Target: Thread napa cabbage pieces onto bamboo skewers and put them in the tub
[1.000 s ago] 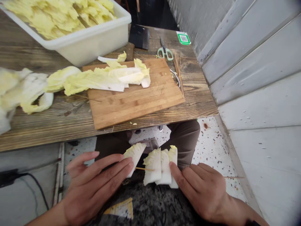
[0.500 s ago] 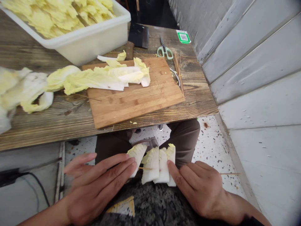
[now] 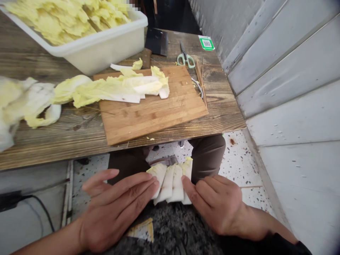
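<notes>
Brown, weathered wood forms the desk [image 3: 217, 102]. On it, toward the far left, stands a white plastic tub [image 3: 108, 46] heaped with yellow cabbage leaves [image 3: 53, 21]. Nearer lies a bamboo cutting board [image 3: 148, 118], set askew, with long napa cabbage leaves [image 3: 127, 86] across its far left part and past its left edge. On the near side of the desk, the left hand [image 3: 114, 209] holds the leftmost of four cut cabbage pieces [image 3: 177, 184] under nearly straight fingers, its thumb hidden; the right hand [image 3: 219, 205], mostly curled, presses its index finger to the rightmost. These pieces overlap in a row between both hands. Beyond the board rests a dark-bladed cleaver [image 3: 156, 40]; by its right side, a bundle of skewers [image 3: 202, 83]; near that, green-handled scissors [image 3: 186, 58], then a QR-code card [image 3: 206, 43]. One thin skewer [image 3: 251, 186] juts out past the right hand.
</notes>
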A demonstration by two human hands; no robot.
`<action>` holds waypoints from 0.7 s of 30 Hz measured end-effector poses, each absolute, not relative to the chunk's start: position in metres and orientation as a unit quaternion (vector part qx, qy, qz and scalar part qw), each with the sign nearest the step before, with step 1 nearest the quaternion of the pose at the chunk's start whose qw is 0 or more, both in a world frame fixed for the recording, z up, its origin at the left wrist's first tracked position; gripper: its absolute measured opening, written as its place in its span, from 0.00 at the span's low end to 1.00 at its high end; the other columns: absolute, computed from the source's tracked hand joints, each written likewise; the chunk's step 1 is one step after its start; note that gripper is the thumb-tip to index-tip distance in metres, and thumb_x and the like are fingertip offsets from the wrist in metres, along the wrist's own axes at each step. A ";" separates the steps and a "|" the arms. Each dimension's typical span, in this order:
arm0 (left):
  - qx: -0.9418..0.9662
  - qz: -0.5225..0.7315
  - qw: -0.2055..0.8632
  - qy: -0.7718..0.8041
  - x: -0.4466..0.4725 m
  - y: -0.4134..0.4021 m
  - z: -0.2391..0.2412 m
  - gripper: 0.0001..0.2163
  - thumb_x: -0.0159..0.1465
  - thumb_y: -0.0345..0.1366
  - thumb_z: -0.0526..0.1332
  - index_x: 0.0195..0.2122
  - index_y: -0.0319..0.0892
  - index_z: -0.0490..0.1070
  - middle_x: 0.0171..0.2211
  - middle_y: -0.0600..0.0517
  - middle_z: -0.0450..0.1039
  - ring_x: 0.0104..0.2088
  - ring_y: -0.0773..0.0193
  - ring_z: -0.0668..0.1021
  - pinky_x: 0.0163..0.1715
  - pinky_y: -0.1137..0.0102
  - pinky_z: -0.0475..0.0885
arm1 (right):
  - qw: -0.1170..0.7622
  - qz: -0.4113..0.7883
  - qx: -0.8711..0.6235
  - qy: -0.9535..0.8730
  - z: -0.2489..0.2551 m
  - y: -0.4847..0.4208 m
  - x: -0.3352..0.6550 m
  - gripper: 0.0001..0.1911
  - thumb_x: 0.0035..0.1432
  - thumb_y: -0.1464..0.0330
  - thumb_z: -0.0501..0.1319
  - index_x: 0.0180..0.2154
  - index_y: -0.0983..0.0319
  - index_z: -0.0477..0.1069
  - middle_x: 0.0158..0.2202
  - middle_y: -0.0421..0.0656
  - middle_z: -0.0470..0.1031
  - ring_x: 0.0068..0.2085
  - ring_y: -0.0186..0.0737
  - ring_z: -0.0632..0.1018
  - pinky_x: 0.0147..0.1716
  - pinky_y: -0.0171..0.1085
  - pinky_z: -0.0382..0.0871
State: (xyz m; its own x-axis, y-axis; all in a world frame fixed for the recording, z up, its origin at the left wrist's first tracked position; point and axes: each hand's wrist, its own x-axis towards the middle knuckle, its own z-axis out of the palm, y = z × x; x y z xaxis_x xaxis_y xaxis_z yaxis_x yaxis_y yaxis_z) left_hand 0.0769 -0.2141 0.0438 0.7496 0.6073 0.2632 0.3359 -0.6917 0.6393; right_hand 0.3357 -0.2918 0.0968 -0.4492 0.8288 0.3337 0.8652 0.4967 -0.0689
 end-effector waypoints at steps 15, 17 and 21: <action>0.831 0.299 0.293 0.366 0.087 -0.193 0.046 0.11 0.64 0.39 0.64 0.47 0.61 0.79 0.44 0.58 0.83 0.50 0.56 0.81 0.68 0.61 0.51 | 0.211 -0.119 -0.515 -0.822 0.081 -0.277 0.347 0.16 0.69 0.77 0.49 0.49 0.75 0.72 0.22 0.39 0.65 0.24 0.36 0.64 0.23 0.40 0.50; 0.792 0.290 0.348 0.410 0.089 -0.199 0.049 0.10 0.60 0.44 0.68 0.43 0.60 0.80 0.43 0.57 0.83 0.50 0.52 0.81 0.68 0.57 0.52 | 0.211 -0.126 -0.514 -0.822 0.083 -0.279 0.345 0.16 0.69 0.77 0.48 0.49 0.76 0.72 0.22 0.39 0.65 0.24 0.36 0.64 0.23 0.41 0.49; 0.771 0.314 0.375 0.407 0.093 -0.208 0.057 0.13 0.68 0.39 0.56 0.45 0.61 0.80 0.42 0.57 0.83 0.48 0.55 0.82 0.68 0.59 0.52 | 0.214 -0.126 -0.507 -0.826 0.083 -0.277 0.342 0.16 0.69 0.77 0.49 0.49 0.76 0.72 0.22 0.39 0.65 0.24 0.36 0.63 0.23 0.40 0.48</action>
